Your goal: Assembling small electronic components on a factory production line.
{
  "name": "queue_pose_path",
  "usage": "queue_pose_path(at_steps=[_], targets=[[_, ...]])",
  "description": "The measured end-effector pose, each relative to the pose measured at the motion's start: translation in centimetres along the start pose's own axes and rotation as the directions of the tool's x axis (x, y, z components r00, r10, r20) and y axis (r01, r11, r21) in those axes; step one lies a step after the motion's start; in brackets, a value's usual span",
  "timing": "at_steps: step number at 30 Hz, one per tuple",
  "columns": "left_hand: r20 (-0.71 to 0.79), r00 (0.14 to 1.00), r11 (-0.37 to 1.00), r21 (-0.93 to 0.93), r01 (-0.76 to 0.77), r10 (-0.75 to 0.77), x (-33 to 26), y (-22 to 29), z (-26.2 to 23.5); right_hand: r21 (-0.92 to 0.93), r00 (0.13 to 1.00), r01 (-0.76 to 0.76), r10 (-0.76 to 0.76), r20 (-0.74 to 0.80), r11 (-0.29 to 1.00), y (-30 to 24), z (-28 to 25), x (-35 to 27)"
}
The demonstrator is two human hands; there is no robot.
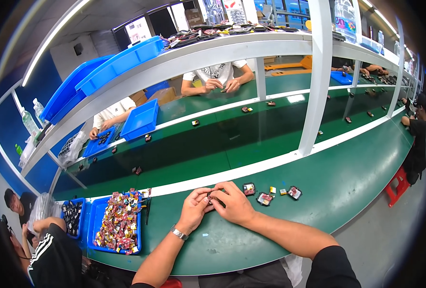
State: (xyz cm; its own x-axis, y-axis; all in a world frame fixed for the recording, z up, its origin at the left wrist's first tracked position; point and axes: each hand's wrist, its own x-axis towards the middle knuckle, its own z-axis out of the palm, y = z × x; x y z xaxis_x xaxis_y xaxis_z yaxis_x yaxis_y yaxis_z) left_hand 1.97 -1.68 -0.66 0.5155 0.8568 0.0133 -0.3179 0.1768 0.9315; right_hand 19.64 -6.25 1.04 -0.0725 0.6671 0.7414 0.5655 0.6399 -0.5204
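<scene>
My left hand (193,207) and right hand (234,203) meet at the bench's near edge, fingertips pinching one small dark part (211,196) between them. It looks light, rigid and easy to fumble, so I would grip its edges. More small parts (264,198) lie at two o'clock, a blue tray (96,218) at nine.
</scene>
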Motion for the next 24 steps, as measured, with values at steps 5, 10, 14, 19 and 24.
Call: queue_pose_path(at_steps=[5,10,14,19,24], targets=[[0.008,1.000,1.000,-0.010,0.011,-0.011,0.06,-0.01,0.00,-0.064,1.000,0.012,-0.011,0.012,0.998,0.00,0.07,0.06],[0.002,0.999,0.999,0.009,0.032,-0.032,0.03,0.06,0.09,-0.084,1.000,-0.020,0.020,0.001,0.996,0.14,0.47,-0.04],[-0.013,1.000,1.000,0.016,0.026,-0.025,0.09,-0.15,0.19,-0.074,1.000,-0.023,0.023,-0.005,0.997,0.20,0.59,-0.17],[-0.080,0.997,0.990,0.136,0.028,-0.017,0.04,-0.20,0.27,-0.019,0.999,-0.036,0.036,0.014,0.999,0.08,0.43,-0.11],[-0.087,0.996,0.991,0.130,0.026,-0.015,0.12,-0.26,0.57,-0.130,0.999,0.011,-0.005,0.052,0.991,0.18,0.32,-0.23]])
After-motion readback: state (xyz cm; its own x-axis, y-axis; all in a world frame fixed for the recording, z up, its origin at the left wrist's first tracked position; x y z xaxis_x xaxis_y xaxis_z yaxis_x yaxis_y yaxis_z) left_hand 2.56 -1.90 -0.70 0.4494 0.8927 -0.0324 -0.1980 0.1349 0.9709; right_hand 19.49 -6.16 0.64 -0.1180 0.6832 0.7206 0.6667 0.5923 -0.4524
